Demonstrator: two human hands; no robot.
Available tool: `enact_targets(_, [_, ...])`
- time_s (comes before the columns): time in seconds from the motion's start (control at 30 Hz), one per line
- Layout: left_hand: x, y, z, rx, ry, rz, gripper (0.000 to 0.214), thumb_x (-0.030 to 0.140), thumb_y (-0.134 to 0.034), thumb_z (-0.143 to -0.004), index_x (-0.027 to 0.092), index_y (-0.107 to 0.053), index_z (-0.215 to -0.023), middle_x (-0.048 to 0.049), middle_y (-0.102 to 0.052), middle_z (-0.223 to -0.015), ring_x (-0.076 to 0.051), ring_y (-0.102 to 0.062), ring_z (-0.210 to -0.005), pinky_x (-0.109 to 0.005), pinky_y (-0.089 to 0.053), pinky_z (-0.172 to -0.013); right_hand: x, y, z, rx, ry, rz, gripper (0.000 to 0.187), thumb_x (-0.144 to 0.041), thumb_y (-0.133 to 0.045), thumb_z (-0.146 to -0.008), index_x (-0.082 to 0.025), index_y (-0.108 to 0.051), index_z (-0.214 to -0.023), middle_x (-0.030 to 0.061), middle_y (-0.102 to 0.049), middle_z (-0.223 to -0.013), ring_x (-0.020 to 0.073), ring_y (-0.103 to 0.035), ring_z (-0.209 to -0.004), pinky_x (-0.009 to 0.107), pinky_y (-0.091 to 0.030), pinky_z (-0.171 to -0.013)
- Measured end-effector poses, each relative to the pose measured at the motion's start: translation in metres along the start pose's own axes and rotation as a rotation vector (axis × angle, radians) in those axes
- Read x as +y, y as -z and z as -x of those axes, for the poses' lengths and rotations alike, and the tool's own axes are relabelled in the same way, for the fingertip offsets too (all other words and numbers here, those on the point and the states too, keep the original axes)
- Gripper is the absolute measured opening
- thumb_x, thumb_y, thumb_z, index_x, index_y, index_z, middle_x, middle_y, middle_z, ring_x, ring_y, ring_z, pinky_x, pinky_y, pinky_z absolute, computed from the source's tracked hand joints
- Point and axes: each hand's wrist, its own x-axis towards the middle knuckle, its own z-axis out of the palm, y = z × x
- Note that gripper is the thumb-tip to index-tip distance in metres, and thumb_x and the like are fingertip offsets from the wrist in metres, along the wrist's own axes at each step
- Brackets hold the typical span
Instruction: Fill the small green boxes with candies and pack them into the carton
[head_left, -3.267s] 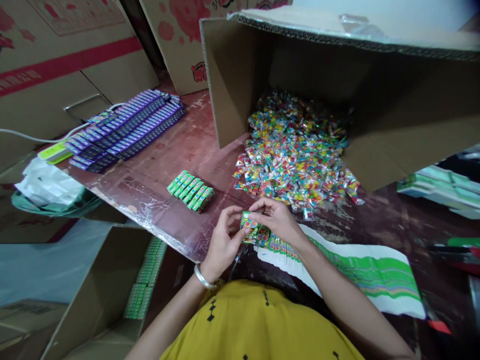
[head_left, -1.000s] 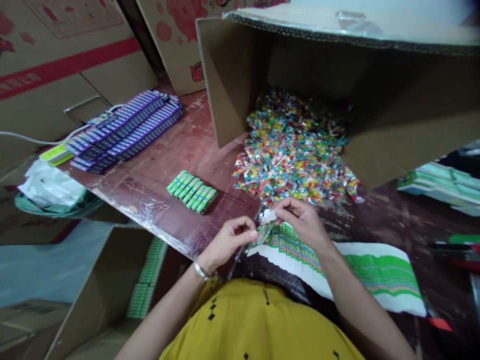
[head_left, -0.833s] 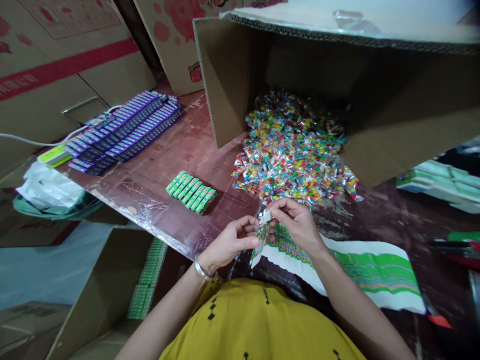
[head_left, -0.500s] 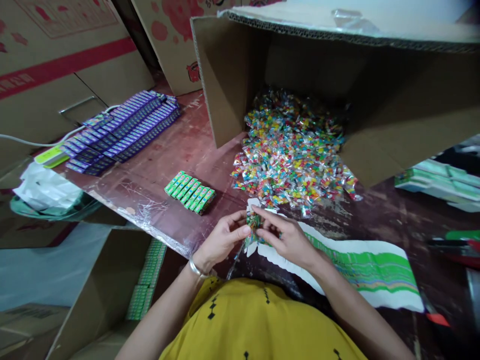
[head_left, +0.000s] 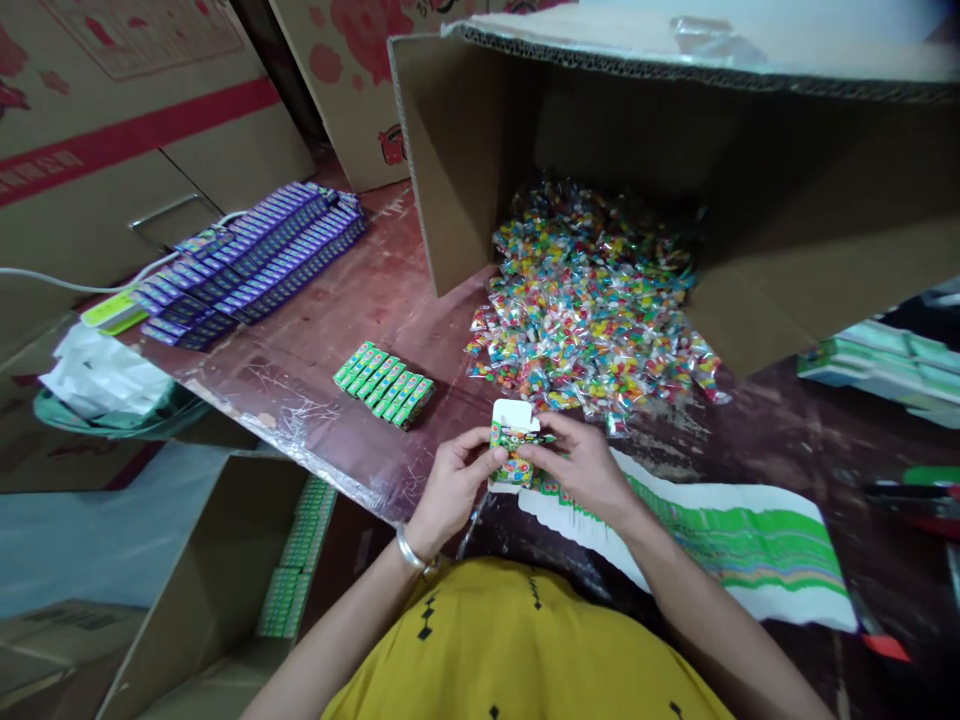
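Between my two hands is a small green printed candy box [head_left: 514,452], its white top flap standing up. My left hand [head_left: 459,482], with a silver bangle on the wrist, pinches the box's left side. The fingers of my right hand [head_left: 581,462] close on its right edge; what lies under those fingertips is partly hidden. Just beyond is a heap of clear candy packets [head_left: 592,310] with many-coloured sweets. Under my right forearm runs a fanned row of flat green box blanks [head_left: 750,540]. Left of my hands lies a short row of filled green boxes [head_left: 384,385].
A large carton [head_left: 465,170] lies on its side around the candy heap. Purple small boxes [head_left: 255,260] are stacked at the table's left, near a basket with white plastic [head_left: 105,375]. An open carton [head_left: 202,580] below the table edge holds green boxes. More blanks [head_left: 885,365] lie far right.
The box between my hands has turned so its printed broad face and upright white flap show. My right fingers have shifted from its top to its right side.
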Motion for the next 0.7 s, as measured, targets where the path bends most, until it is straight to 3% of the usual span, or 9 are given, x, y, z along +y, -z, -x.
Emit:
enact_targets(0.1, [-0.005, -0.008, 0.002, 0.136, -0.096, -0.009, 0.026, 0.028, -0.072, -0.078, 0.017, -0.064, -0.100, -0.0023, -0.067, -0.087, -0.015, -0.061, -0.080, -0.025, -0.048, -0.076, 0.006, -0.016, 0.004, 0.101, -0.002, 0.053, 0.021, -0.038, -0.063, -0.085, -0.020, -0.072, -0.090, -0.0012, -0.063, -0.069, 0.0131, -0.054, -0.061, 0.023, -0.042, -0.056])
enact_targets(0.2, [-0.004, -0.013, 0.005, 0.246, -0.193, -0.078, 0.043, 0.026, -0.071, -0.078, 0.022, -0.054, -0.117, 0.0003, -0.064, -0.086, -0.012, -0.060, -0.077, -0.023, -0.048, -0.073, 0.009, -0.027, 0.003, 0.231, 0.008, -0.015, 0.028, -0.036, -0.064, -0.085, -0.022, -0.069, -0.108, -0.0022, -0.060, -0.067, 0.0123, -0.051, -0.058, 0.023, -0.042, -0.055])
enact_targets(0.3, [0.000, -0.013, 0.008, 0.191, -0.191, -0.226, 0.055, 0.027, -0.067, -0.082, 0.026, -0.046, -0.132, -0.0012, -0.062, -0.095, -0.013, -0.059, -0.079, -0.023, -0.048, -0.071, 0.012, -0.033, 0.001, 0.313, 0.062, -0.063, 0.039, -0.033, -0.065, -0.084, -0.024, -0.062, -0.122, 0.0013, -0.066, -0.084, 0.0144, -0.058, -0.069, 0.026, -0.048, -0.064])
enact_targets(0.4, [0.004, -0.010, 0.010, 0.063, -0.132, -0.325, 0.050, 0.031, -0.063, -0.085, 0.024, -0.050, -0.133, -0.0023, -0.060, -0.096, -0.012, -0.055, -0.074, -0.023, -0.046, -0.066, 0.015, -0.033, 0.000, 0.340, 0.136, -0.032, 0.029, -0.031, -0.065, -0.085, -0.025, -0.068, -0.113, 0.0054, -0.068, -0.104, 0.0183, -0.063, -0.086, 0.031, -0.050, -0.079])
enact_targets(0.6, [0.006, -0.007, 0.010, 0.036, -0.172, -0.282, 0.057, 0.030, -0.060, -0.087, 0.024, -0.038, -0.139, -0.0048, -0.060, -0.101, -0.016, -0.056, -0.084, -0.027, -0.047, -0.075, 0.018, -0.032, 0.000, 0.308, 0.204, 0.051, 0.024, -0.030, -0.066, -0.084, -0.027, -0.070, -0.107, 0.0041, -0.068, -0.098, 0.0197, -0.063, -0.090, 0.033, -0.050, -0.083])
enact_targets(0.7, [0.005, -0.006, 0.010, 0.048, -0.183, -0.268, 0.049, 0.029, -0.060, -0.087, 0.022, -0.043, -0.133, -0.0053, -0.061, -0.103, -0.016, -0.058, -0.086, -0.027, -0.047, -0.076, 0.017, -0.032, -0.001, 0.309, 0.209, 0.058, 0.024, -0.031, -0.065, -0.085, -0.027, -0.070, -0.108, 0.0044, -0.068, -0.100, 0.0200, -0.063, -0.091, 0.034, -0.049, -0.084])
